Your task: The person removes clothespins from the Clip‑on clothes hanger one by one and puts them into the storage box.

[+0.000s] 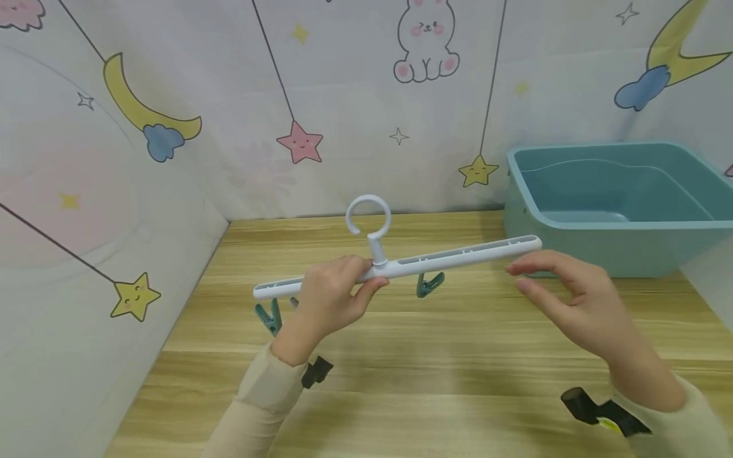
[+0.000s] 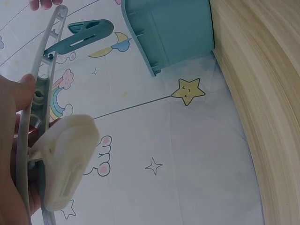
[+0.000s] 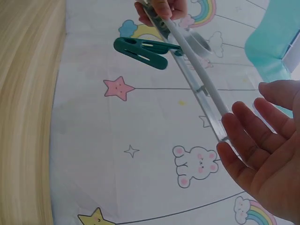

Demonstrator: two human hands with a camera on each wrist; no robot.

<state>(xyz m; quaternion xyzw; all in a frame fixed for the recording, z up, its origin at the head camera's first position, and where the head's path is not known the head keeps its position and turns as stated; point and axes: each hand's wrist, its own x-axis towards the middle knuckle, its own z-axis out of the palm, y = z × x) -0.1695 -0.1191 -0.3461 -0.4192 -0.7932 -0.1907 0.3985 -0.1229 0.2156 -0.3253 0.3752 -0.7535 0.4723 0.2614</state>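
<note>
A white clip hanger (image 1: 458, 256) with a round hook (image 1: 369, 216) is held up over the table, its right end higher than its left. My left hand (image 1: 335, 292) grips the bar just left of the hook, thumb in front. Green clothes pegs hang under it: one peg (image 1: 428, 284) right of the hook, another peg (image 1: 269, 317) near the left end. In the left wrist view a cream-coloured clip (image 2: 70, 159) shows close to the camera, blurred. My right hand (image 1: 584, 305) is at the bar's right end, fingers loosely bent, holding nothing; its fingertips (image 3: 229, 152) overlap the bar in the right wrist view.
A teal plastic tub (image 1: 624, 251) stands at the back right of the wood-grain table (image 1: 435, 381). Behind the table hangs a pale printed cloth (image 1: 349, 76) with stars, moons and a rabbit. Both wrists carry black camera straps (image 1: 607, 413).
</note>
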